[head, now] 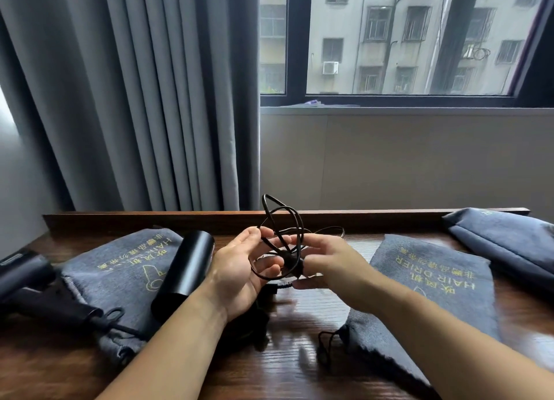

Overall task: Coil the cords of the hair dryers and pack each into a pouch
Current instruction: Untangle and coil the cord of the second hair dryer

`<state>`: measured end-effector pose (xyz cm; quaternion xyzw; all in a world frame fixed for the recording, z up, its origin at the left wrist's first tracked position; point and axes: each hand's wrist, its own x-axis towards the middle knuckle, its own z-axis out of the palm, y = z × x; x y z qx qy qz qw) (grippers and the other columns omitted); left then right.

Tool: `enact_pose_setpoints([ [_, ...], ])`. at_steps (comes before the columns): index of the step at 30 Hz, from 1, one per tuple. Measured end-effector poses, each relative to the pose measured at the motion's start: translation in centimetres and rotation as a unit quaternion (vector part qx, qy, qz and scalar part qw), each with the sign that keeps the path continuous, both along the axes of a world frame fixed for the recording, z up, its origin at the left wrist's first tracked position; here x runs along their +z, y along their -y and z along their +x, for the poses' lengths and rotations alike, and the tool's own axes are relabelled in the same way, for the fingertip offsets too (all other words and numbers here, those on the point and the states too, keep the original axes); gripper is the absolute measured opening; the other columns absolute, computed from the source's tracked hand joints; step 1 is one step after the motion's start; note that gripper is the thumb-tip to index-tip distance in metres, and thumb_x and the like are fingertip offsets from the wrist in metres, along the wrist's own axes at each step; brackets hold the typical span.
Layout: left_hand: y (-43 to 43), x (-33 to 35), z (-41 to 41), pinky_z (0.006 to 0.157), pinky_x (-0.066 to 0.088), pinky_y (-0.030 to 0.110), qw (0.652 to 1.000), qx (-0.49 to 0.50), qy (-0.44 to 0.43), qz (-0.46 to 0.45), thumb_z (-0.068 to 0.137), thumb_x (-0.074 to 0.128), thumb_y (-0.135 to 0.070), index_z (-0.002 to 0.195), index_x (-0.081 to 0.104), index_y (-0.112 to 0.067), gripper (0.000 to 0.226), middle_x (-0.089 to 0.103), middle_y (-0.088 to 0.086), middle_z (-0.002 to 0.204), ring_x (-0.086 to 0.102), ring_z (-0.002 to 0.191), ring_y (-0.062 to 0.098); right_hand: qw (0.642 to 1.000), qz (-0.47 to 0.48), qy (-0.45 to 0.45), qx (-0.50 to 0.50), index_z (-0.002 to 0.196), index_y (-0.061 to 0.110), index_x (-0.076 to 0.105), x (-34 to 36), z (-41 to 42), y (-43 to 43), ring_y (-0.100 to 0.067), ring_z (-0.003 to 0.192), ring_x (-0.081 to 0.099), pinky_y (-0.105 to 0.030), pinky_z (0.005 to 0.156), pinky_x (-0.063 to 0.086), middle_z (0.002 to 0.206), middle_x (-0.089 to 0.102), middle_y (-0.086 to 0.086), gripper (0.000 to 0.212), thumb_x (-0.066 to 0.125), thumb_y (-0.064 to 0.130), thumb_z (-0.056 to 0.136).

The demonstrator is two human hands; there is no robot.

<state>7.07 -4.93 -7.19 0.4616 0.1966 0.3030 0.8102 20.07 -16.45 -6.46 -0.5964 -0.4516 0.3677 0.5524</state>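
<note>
Nearest the lens lay the wooden desk [287,369], which bore everything the task needed. Three grey pouches rested on it: a flat left pouch [126,267], a flat right pouch [434,279] with its mouth towards the person, and a plump far pouch [509,241] at the right rear, judged already filled. Two black hair dryers were next in size. The far-left dryer [30,285] lay across the left pouch's edge with its cord not gathered. The central dryer [186,270] lay with its barrel on the same pouch and its handle hidden beneath the left wrist.

The left hand [239,270] was held palm up above the desk, fingers spread and only slightly curved, acting as a former. The right hand [329,261] pinched the cord [278,217] at a dark lump where the turns crossed; whether that lump was the plug could not be told. Several loose loops stood up between the two hands, raised clear of the desk. The right pouch's drawstring [325,339] trailed free.

The step in hand was judged to be coiling the central dryer's cord, with the coil near complete but untidy. The next move would call for tightening and securing the loops, then opening a flat pouch to take the dryer.
</note>
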Motion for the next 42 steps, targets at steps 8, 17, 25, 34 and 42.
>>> enact_pose_setpoints([
  [8,0.1,-0.1,0.3,0.045,0.047,0.020,1.000,0.023,0.007,-0.005,0.109,0.039,-0.022,0.092,0.059,-0.010,0.029,0.076,0.018,0.089,0.057,0.050,0.017,0.998,-0.031,-0.056,-0.024,0.108,0.022,0.078,0.6,1.3,-1.1,-0.010,0.078,0.054,-0.027,0.052,0.042,0.101,0.077,0.004,0.039,0.047,0.006,0.090],
  [17,-1.1,0.0,-0.1,0.044,0.041,0.020,0.988,0.151,0.025,0.020,0.107,0.042,-0.020,0.093,0.058,-0.008,0.025,0.073,0.019,0.082,0.052,0.047,0.016,0.994,-0.025,0.104,-0.029,0.094,0.005,0.070,-0.1,2.3,-0.6,-0.010,0.076,0.052,-0.030,0.068,0.041,0.083,0.063,-0.005,0.017,0.060,0.018,0.099],
  [25,-1.0,0.0,0.0,0.066,0.062,0.030,0.978,0.182,0.088,0.060,0.109,0.039,-0.018,0.090,0.059,-0.009,0.029,0.073,0.020,0.100,0.069,0.074,0.028,0.995,0.015,-0.090,-0.034,0.104,0.009,0.057,-0.6,1.8,-0.5,-0.028,0.085,0.069,-0.041,0.081,0.053,0.081,0.068,-0.010,0.009,0.049,0.005,0.101],
  [34,0.1,-0.3,0.6,0.081,0.061,0.043,0.997,0.020,0.080,-0.010,0.108,0.037,-0.024,0.083,0.052,-0.014,0.031,0.072,0.027,0.101,0.072,0.089,0.040,1.000,0.006,-0.004,0.012,0.119,0.019,0.071,0.6,2.1,-0.8,-0.018,0.087,0.067,-0.036,0.078,0.060,0.111,0.074,-0.007,0.029,0.072,0.013,0.092],
  [42,-1.1,-0.6,0.1,0.057,0.059,0.030,0.990,0.133,0.040,0.021,0.108,0.042,-0.022,0.090,0.060,-0.011,0.029,0.061,0.007,0.072,0.067,0.063,0.023,0.965,0.037,0.033,-0.258,0.086,0.006,0.068,1.7,8.5,2.6,-0.015,0.049,0.046,-0.024,0.047,0.036,0.068,0.060,-0.011,0.013,0.068,-0.007,0.082],
])
